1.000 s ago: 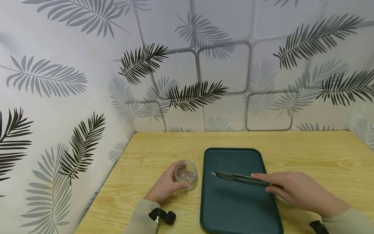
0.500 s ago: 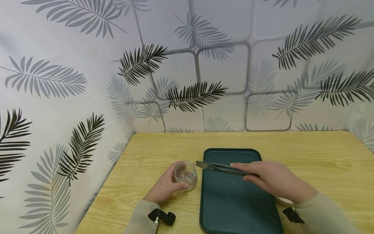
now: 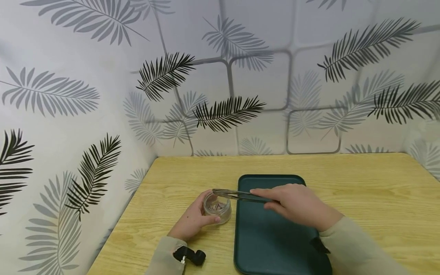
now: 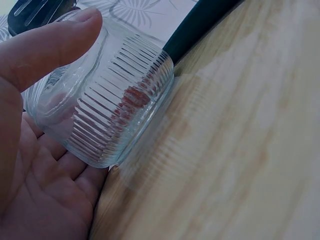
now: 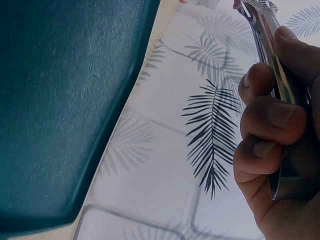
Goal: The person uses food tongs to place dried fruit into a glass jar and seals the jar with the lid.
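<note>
A small clear glass jar (image 3: 220, 213) with ribbed sides stands on the table left of the tray. Small reddish pieces (image 4: 136, 96) lie at its bottom. My left hand (image 3: 194, 217) grips the jar, thumb on the near side and fingers round the far side. Metal tongs (image 3: 240, 195) are in my right hand (image 3: 297, 202), fingers curled round the handle. Their tips hang over the jar's mouth. At the tips in the right wrist view a small reddish bit (image 5: 237, 4) shows, too little of it to tell what it is.
A dark green rectangular tray (image 3: 271, 236) lies right of the jar, under my right hand and forearm. The wooden table (image 3: 371, 183) runs back to a wall (image 3: 261, 88) with a leaf pattern.
My right hand has carried the tongs leftward from above the tray to over the jar's mouth. My left hand and the jar have stayed in place.
</note>
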Available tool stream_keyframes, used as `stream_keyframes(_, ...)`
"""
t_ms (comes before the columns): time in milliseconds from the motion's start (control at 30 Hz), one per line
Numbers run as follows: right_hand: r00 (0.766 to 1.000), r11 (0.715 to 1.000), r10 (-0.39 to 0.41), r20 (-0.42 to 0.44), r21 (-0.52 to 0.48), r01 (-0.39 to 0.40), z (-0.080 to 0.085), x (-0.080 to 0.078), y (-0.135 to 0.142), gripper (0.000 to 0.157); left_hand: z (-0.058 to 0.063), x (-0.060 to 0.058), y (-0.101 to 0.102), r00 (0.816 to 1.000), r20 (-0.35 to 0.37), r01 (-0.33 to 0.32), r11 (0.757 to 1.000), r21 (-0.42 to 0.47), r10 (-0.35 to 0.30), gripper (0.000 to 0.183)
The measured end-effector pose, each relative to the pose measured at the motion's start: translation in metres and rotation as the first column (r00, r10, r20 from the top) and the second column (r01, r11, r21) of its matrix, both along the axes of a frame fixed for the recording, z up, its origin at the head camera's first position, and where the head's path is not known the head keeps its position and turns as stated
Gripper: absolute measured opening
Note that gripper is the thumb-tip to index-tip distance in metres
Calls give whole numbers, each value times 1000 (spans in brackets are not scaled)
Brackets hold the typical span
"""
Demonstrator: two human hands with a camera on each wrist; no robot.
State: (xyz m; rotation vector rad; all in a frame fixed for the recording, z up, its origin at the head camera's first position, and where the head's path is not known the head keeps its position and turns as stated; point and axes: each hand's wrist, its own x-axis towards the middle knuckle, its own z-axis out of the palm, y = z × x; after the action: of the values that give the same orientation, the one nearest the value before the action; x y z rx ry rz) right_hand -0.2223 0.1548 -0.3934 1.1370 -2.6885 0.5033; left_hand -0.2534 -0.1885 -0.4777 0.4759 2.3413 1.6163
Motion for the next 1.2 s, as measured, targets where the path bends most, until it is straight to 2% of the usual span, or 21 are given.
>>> stream_keyframes(233, 1000, 1000, 2, 20, -12, -2, -3, 0, -2, 56, -2, 0, -1, 1000, 0, 0, 1000, 0, 0, 89)
stream_keyframes(500, 997, 1000, -23, 76, -14, 24, -3, 3, 12, 57, -3, -2, -1, 1000, -16, 17, 1000, 22, -16, 83)
stream_keyframes(800, 989, 993, -114, 97, 28, 112, -11, 8, 46, 58, -5, -4, -2, 1000, -15, 23, 999, 24, -23, 85)
stream_keyframes(1200, 958, 967, -255, 130, 26, 253, -23, 20, 91, 57, -5, -3, -2, 999, -20, 28, 999, 22, -27, 85)
